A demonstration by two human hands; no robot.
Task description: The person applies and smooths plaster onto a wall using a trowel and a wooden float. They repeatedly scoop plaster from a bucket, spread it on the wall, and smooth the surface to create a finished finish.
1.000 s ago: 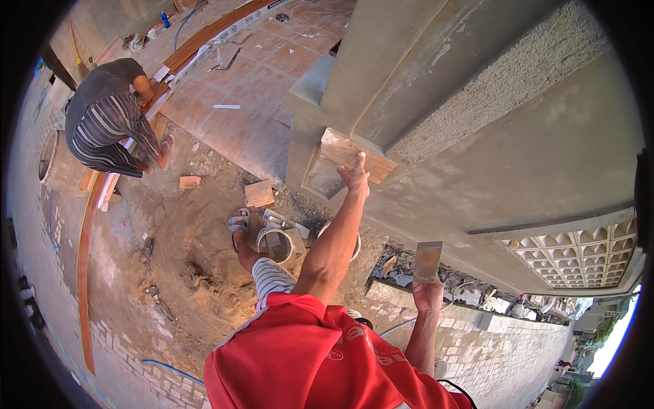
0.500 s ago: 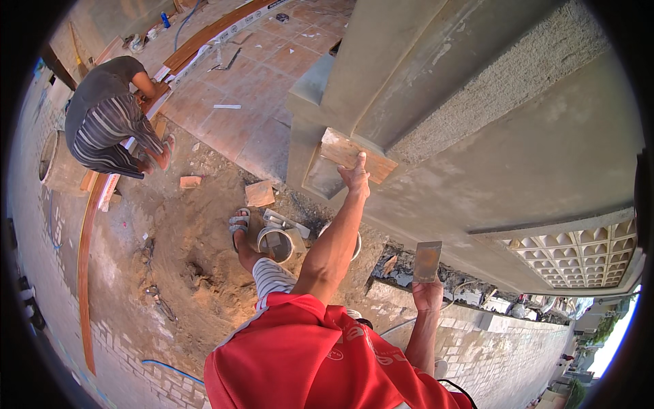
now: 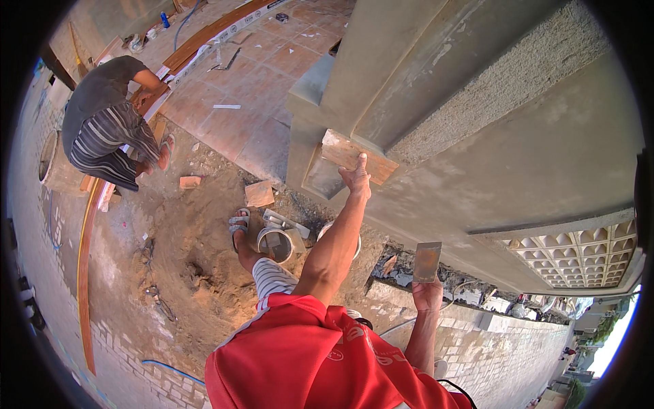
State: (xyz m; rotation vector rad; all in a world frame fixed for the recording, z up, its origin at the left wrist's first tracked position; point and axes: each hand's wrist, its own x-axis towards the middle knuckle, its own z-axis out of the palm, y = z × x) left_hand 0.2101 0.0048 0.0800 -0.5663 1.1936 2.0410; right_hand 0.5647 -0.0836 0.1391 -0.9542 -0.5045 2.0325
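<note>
My left hand [image 3: 356, 176] is closed on a short, weathered wooden board [image 3: 381, 164], thumb over its face, holding it against the stepped corner of the plastered grey pillar [image 3: 355, 54]; part of a smooth recessed face shows below the board. Lower right, beside the wall, my right hand [image 3: 428, 294] grips a rectangular metal trowel [image 3: 427, 262] with a stained blade facing up. Two buckets [image 3: 274, 243] stand on the dirt under my left arm, one mostly hidden, next to a long grey tool [image 3: 285, 223] and a loose tile piece [image 3: 259, 193].
A co-worker [image 3: 105, 119] bends over long wooden planks [image 3: 88, 259] at left. Beyond lies a tiled floor [image 3: 238, 102] with scraps. A patterned vent block panel [image 3: 565, 252] sits in the wall at right, above a rubble-filled strip [image 3: 470, 298]. A blue hose [image 3: 170, 366] lies on the paving.
My left hand and the board have shifted very slightly downward. The co-worker has moved a little toward the left, arm still on the planks. My right hand holds the trowel in the same place.
</note>
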